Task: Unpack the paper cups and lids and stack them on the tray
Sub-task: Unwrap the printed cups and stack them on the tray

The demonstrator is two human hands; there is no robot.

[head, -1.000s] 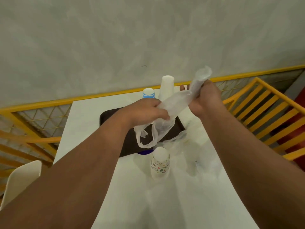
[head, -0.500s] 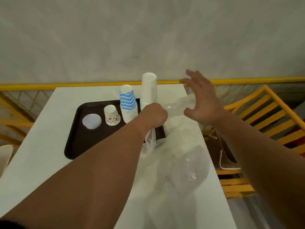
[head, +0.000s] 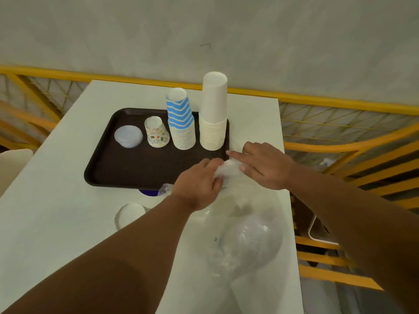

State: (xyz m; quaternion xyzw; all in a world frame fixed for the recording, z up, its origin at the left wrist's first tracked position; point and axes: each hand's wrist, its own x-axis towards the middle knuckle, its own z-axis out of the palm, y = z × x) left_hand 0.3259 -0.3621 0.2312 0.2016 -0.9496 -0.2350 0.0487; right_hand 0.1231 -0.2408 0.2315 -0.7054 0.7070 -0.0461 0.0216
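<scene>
Since the earlier frame, both hands have come down to the table surface at the tray's near right corner, and the right hand, previously raised with spread fingers, now lies on the plastic wrap.

Left hand (head: 199, 182): fingers curled, pinching a crumpled clear plastic wrap (head: 229, 172) just off the near right corner of the tray (head: 136, 168). Right hand (head: 265, 165): fingers extended and relaxed, resting on the same wrap from the right; the index fingertip reaches the tray's right edge.

Tray: dark brown, positioned toward the far edge of the white table (head: 56, 211). Along its far side, from left to right:
- a stack of translucent lids (head: 128, 135) near the far left corner;
- a small patterned cup stack (head: 157, 134), inverted;
- a blue-striped cup stack (head: 181, 118), inverted;
- a tall white cup stack (head: 213, 112), inverted, at the far right corner.

The stacks stand just beside one another; contact between them cannot be determined.

Additional items on the table:
- a white cup stack in wrap (head: 130, 215) near the left forearm, toward the near side of the tray;
- a blue object (head: 149, 192), partly hidden under the tray's near edge;
- a clear plastic bag of lids (head: 247, 243) near the right edge, between the two forearms.

Beyond the right edge stand yellow railings (head: 362, 150).
</scene>
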